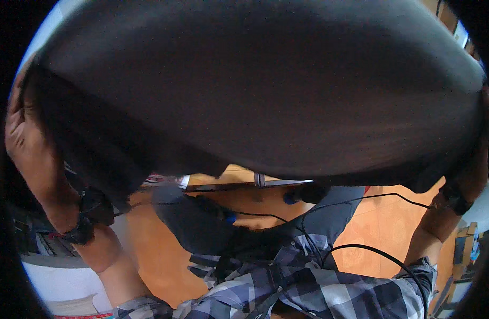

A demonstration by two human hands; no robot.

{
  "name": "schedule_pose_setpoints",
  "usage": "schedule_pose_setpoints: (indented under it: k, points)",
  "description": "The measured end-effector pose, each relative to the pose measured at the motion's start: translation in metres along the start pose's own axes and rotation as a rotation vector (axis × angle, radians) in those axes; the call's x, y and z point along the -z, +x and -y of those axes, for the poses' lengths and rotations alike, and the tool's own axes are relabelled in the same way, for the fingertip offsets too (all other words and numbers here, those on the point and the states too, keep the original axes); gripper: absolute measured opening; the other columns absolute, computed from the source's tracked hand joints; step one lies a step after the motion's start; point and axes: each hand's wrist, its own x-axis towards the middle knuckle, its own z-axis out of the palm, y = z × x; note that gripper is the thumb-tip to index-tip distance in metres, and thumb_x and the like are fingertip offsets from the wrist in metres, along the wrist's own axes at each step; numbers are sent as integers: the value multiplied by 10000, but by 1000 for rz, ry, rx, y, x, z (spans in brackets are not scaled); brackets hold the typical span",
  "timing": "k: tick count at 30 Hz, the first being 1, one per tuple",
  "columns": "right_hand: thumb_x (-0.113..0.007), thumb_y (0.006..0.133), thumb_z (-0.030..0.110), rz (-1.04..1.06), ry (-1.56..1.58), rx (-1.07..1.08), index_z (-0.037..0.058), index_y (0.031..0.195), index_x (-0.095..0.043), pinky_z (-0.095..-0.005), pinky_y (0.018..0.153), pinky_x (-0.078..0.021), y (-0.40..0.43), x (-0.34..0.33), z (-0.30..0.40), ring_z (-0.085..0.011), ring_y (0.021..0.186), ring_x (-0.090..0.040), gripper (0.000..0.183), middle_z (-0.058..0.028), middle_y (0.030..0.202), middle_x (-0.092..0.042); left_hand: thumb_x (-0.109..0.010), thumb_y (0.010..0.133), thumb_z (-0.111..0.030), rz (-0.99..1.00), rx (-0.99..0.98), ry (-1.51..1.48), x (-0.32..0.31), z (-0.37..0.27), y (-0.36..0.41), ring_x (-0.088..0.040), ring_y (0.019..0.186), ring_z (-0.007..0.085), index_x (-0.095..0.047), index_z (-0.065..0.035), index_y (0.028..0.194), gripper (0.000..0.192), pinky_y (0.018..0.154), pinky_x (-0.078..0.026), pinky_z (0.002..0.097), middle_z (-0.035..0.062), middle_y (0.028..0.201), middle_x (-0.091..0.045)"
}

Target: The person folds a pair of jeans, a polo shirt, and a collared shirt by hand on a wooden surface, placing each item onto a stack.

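Observation:
A large dark cloth (248, 91) is stretched very close before the camera and fills the upper part of the view. My left hand (25, 123) is raised at the far left, shut on the cloth's left edge, its fingertips partly hidden. At the far right, my right hand (487, 107) is at the cloth's other edge, mostly hidden in shadow, and the cloth is taut between the two. Each wrist bears a black strap with a small device. The cloth's lower edge hangs unevenly above my lap.
Black cables (364, 247) run from my wrists and torso across my lap. An orange-brown floor (372, 227) shows beside my legs. At the lower left is a white surface (65, 279) with items behind it. Cardboard boxes (463, 247) stand at the right.

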Motion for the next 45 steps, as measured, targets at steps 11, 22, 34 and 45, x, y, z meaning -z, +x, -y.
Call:
schedule_pose_setpoints:
  k: [11, 22, 34, 45]
  points:
    - [-601, 976, 110, 327, -369, 24, 85, 1137, -655, -361, 731, -539, -63, -189, -170, -274, 802, -691, 172, -144, 934, -690, -541, 950, -62, 430, 143, -336, -262, -30, -81, -691, 997, 320, -658, -70, 1222, 297, 886, -522, 387, 186, 1126, -695]
    - [-534, 895, 88, 995, -540, -322, 58, 980, -582, -525, 717, -545, -266, -372, -324, -428, 846, -671, 102, -194, 925, -654, -559, 949, -175, 1032, 325, -279, -487, -92, -264, -633, 1043, 404, -661, -122, 1153, 234, 874, -514, 496, 168, 1119, -674]
    - [-715, 791, 336, 1347, -401, -666, 46, 1002, -655, -491, 842, -525, -235, -449, -355, -401, 998, -654, 364, -193, 1031, -689, -744, 803, -287, 1257, 579, -585, -562, -105, -262, -676, 923, 362, -704, -53, 1025, 325, 797, -518, 433, 188, 949, -711]
    - [-589, 890, 168, 829, -570, -273, 31, 985, -550, -539, 741, -526, -214, -526, -391, -445, 862, -659, 171, -221, 924, -656, -653, 901, -189, 714, 492, -442, -640, -98, -233, -646, 992, 390, -707, -82, 1022, 171, 854, -504, 471, 178, 1004, -698]
